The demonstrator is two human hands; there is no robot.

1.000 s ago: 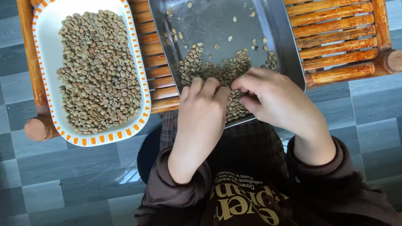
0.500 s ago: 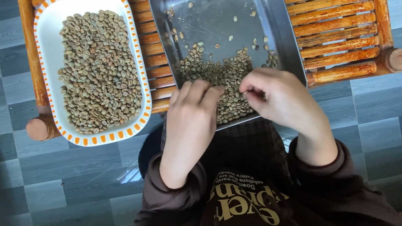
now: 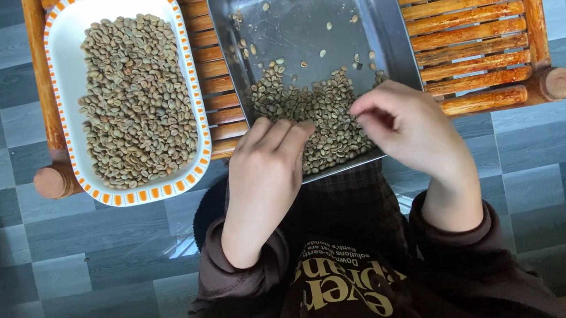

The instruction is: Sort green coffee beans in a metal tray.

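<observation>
Table [image 3: 472, 27]: slatted wood, bearing both containers; grey tiled floor [image 3: 64, 273] around it.
Dish [image 3: 71, 76]: white, orange-checked rim, on the table's left part, heaped with greenish beans; no hand touches it.
Tray [image 3: 393, 42]: shiny square metal, right of the dish, its near edge jutting past the table toward the person's lap. Judged stiff and light but slick; best held by its raised rim, and it could tip if pressed at the overhanging edge.
Beans [image 3: 324, 116]: pale green, unroasted-looking, piled in the tray's near half, a few strays farther up. Judged small, hard, dry, light, prone to roll and scatter; a single one wants a fingertip pinch, many a sweep with flat fingers.
Left hand [image 3: 266, 168]: palm down, fingers loosely extended and flat on the pile's near-left edge, holding nothing that shows.
Right hand [image 3: 409, 125]: above the tray's near-right corner, thumb and forefinger drawn together as in a pinch; whether a bean sits between them cannot be told.
Change: a second earlier both hands lay close together over the pile; now the right has lifted off to the right, the left has eased back, and more beans lie uncovered.
</observation>
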